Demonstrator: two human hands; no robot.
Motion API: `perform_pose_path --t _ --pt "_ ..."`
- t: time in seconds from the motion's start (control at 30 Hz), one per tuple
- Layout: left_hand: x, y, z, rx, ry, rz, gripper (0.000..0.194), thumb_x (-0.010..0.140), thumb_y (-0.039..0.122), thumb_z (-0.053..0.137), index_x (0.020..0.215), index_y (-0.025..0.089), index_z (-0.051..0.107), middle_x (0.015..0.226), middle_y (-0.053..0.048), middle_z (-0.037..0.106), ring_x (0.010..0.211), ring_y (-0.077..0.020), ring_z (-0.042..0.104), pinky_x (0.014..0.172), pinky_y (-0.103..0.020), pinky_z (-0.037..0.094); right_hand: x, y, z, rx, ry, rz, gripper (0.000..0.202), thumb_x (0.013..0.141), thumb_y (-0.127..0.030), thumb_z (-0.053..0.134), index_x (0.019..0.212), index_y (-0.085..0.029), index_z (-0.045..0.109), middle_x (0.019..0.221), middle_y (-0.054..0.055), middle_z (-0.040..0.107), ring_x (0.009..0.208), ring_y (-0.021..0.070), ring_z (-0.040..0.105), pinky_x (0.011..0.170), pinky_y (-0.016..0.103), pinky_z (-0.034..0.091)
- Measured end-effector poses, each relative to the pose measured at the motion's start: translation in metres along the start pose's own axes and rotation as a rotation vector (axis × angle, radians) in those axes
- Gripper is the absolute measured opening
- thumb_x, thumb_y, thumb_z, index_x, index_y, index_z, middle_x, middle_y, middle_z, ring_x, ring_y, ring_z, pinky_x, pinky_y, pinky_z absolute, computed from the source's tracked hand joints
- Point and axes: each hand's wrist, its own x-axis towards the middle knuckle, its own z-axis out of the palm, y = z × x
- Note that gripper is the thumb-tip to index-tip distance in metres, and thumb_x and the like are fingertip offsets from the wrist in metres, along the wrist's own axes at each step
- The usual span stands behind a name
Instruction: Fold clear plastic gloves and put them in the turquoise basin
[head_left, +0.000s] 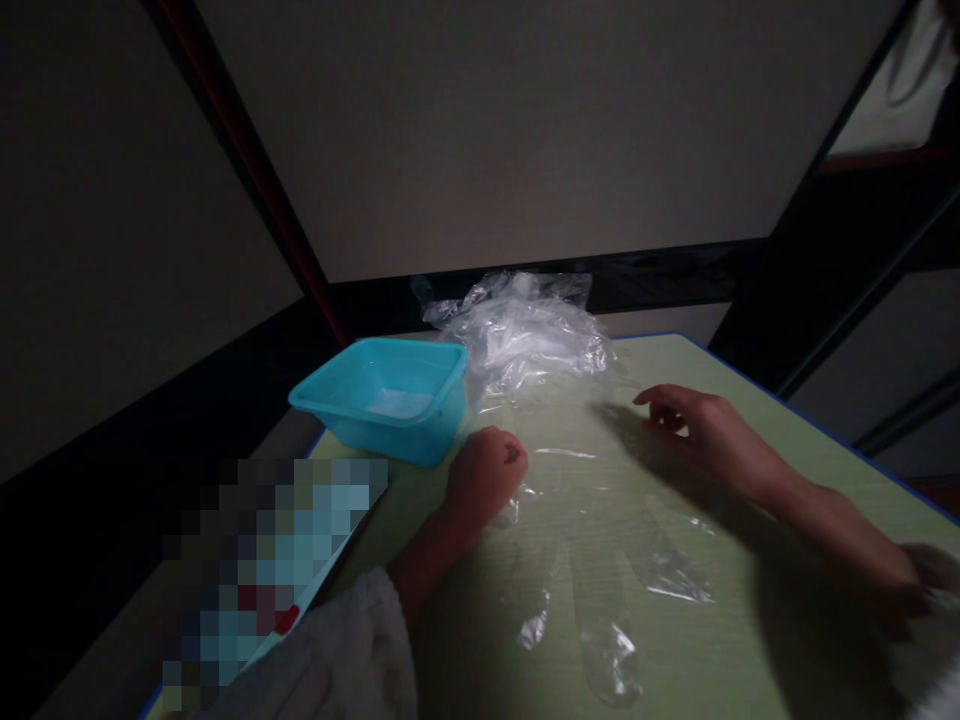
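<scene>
A clear plastic disposable glove [581, 490] lies spread on the table, its fingers pointing toward me. My left hand [487, 470] is closed in a fist at the glove's left edge; whatever its fingers may hold is hidden. To the right, my right hand [694, 430] hovers above the table beside the glove, fingers curved and apart, with nothing visible in them. Behind the glove sits a crumpled heap of clear plastic [532, 335]. A turquoise plastic basin [442, 425] stands to the left of the heap, with something whitish at its bottom.
The pale green table [720, 400] has a blue edge. At its left lies a flat, pixelated item [300, 560] with a red patch. Light panels with dark frames [525, 130] rise just behind the table. A pale bag-like object [892, 90] is at the upper right.
</scene>
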Motion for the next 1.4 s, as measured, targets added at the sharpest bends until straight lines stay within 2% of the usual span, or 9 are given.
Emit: perform_pose_path --t 0.1,0.2,0.33,0.47,0.63,0.8,1.0,1.27,1.4 --pt "-0.004 0.003 -0.002 0.096 0.002 0.055 0.02 0.071 0.008 0.051 0.053 0.016 0.056 0.061 -0.001 0.05 0.064 -0.0159 0.051 0.065 -0.027 0.039 0.0 -0.012 0.006 0.038 -0.006 -0.124 0.022 0.083 -0.026 0.04 0.086 -0.018 0.06 0.083 0.011 0.064 0.068 0.0207 0.06 0.061 0.033 0.049" --pt "-0.004 0.003 0.0 0.123 -0.025 0.139 0.02 0.073 0.008 0.05 0.057 0.016 0.057 0.069 -0.004 0.054 0.071 -0.0186 0.055 0.07 -0.03 0.042 0.0 -0.019 0.016 0.048 -0.015 -0.197 0.026 0.086 -0.023 0.036 0.09 -0.017 0.061 0.088 0.013 0.065 0.078 0.0227 0.062 0.069 0.036 0.051" --pt "-0.003 0.001 0.005 0.066 -0.113 0.308 0.017 0.074 0.011 0.056 0.087 0.016 0.065 0.101 -0.008 0.061 0.099 -0.021 0.056 0.089 -0.03 0.041 0.001 -0.025 0.03 0.103 -0.078 -0.246 0.034 0.09 -0.023 0.032 0.109 -0.011 0.057 0.109 0.016 0.063 0.097 0.0239 0.061 0.084 0.04 0.05" --pt "-0.004 -0.004 0.009 -0.024 -0.241 0.43 0.04 0.075 0.02 0.061 0.115 0.015 0.057 0.135 -0.012 0.047 0.126 -0.0237 0.039 0.107 -0.034 0.026 0.002 -0.029 0.041 0.112 -0.162 -0.25 0.044 0.093 -0.028 0.029 0.126 -0.006 0.048 0.13 0.018 0.052 0.119 0.0243 0.05 0.101 0.043 0.039" --pt "-0.007 -0.007 0.01 -0.054 -0.341 0.427 0.053 0.079 0.029 0.057 0.129 0.014 0.044 0.144 -0.015 0.034 0.135 -0.0251 0.026 0.11 -0.041 0.012 0.002 -0.025 0.05 0.019 -0.28 -0.31 0.056 0.094 -0.042 0.028 0.138 -0.008 0.034 0.142 0.017 0.035 0.132 0.025 0.031 0.107 0.046 0.029" --pt "-0.009 -0.008 0.011 0.034 -0.347 0.454 0.055 0.082 0.032 0.053 0.132 0.012 0.04 0.146 -0.016 0.028 0.137 -0.0248 0.019 0.11 -0.042 0.007 0.002 -0.018 0.055 -0.099 -0.309 -0.313 0.068 0.091 -0.055 0.026 0.14 -0.008 0.03 0.145 0.019 0.028 0.133 0.0286 0.026 0.108 0.048 0.023" --pt "-0.008 -0.008 0.006 -0.018 -0.36 0.399 0.053 0.08 0.032 0.056 0.129 0.016 0.045 0.145 -0.014 0.03 0.137 -0.0232 0.021 0.11 -0.042 0.007 0.001 -0.012 0.057 -0.133 -0.293 -0.272 0.071 0.089 -0.06 0.024 0.141 -0.012 0.029 0.145 0.015 0.028 0.133 0.0287 0.024 0.108 0.048 0.023" --pt "0.001 -0.012 -0.005 -0.098 -0.157 0.183 0.032 0.081 0.025 0.05 0.11 0.016 0.059 0.125 -0.011 0.056 0.121 -0.0245 0.046 0.105 -0.036 0.028 0.0 -0.001 0.053 -0.273 -0.262 -0.078 0.074 0.089 -0.06 0.015 0.14 -0.009 0.031 0.146 0.014 0.028 0.134 0.0282 0.023 0.108 0.047 0.023" --pt "0.007 -0.012 -0.008 -0.128 -0.115 0.078 0.026 0.078 0.021 0.049 0.101 0.014 0.061 0.096 -0.007 0.067 0.087 -0.02 0.062 0.079 -0.03 0.046 -0.001 0.006 0.056 -0.286 -0.214 -0.044 0.074 0.089 -0.062 0.013 0.139 -0.011 0.033 0.145 0.014 0.03 0.133 0.0292 0.026 0.107 0.048 0.025"
